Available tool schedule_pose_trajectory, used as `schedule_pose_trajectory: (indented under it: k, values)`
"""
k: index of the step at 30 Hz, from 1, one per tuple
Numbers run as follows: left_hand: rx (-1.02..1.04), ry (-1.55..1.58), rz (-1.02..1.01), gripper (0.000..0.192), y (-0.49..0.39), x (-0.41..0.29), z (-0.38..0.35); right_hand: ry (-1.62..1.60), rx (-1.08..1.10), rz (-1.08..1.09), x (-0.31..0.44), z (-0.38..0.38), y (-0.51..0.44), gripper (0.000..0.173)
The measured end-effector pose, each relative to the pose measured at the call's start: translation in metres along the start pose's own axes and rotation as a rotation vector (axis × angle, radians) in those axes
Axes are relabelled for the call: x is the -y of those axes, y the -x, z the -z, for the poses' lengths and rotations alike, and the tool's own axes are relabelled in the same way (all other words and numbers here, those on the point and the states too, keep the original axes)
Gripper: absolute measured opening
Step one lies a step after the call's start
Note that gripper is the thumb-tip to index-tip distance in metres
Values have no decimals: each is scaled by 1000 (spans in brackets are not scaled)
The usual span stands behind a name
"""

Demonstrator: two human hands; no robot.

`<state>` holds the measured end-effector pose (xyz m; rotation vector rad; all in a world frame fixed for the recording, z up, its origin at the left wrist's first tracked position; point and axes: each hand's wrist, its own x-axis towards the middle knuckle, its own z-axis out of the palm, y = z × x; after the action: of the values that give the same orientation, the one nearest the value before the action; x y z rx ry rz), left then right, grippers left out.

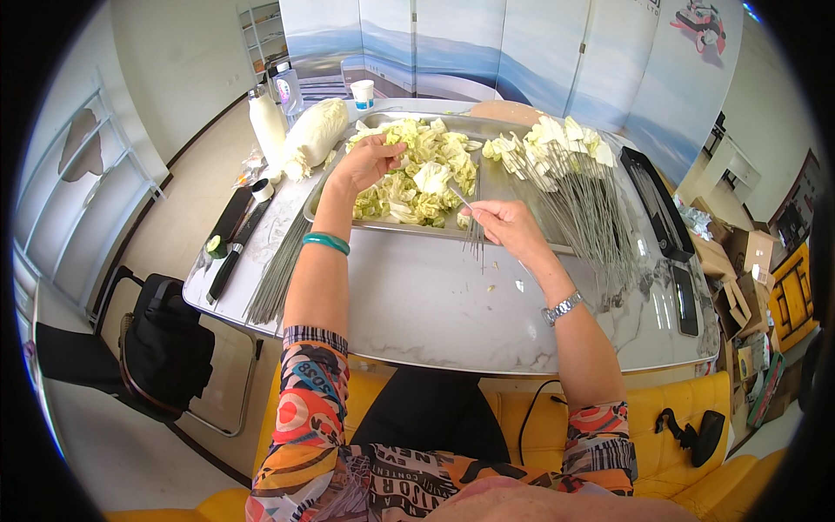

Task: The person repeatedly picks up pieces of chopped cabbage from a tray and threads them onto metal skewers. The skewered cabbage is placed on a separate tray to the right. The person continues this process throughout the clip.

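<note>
My right hand [505,225] grips a thin metal skewer [460,194], whose far end points at a pale leaf piece [432,177]; whether it pierces the leaf is unclear. Over the heap of torn cabbage leaves [391,196], my left hand [370,162] has thumb and fingers close together at a yellow-green leaf. Whether it holds that leaf cannot be made out. The heap lies in a stainless steel tray [391,226]. On the tray's right side, several skewers [587,209] carry cabbage pieces [561,140] at their far ends. A few more skewers [477,238] lie beside the right hand.
Left of the tray are a napa cabbage [318,136], a white bottle [267,124], a kitchen knife [228,267], a cucumber piece [216,246] and bare skewers [280,280]. A paper cup [362,95] stands behind. Rightward lie a black box [659,209] and a phone [684,300].
</note>
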<state>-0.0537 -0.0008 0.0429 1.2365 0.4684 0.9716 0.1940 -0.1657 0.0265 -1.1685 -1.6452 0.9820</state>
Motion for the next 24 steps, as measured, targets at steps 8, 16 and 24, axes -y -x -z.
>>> schedule_pose_trajectory:
  k: [8,16,24]
  values:
    - [-31,72,7,13,4,-5,3,-39,0,5,-4,1,-1,24]
    - [9,42,-49,16,2,-6,17,-33,4,-3,-2,-1,-1,24]
    - [-65,-133,-117,12,1,-4,4,-13,4,-1,-2,0,0,22]
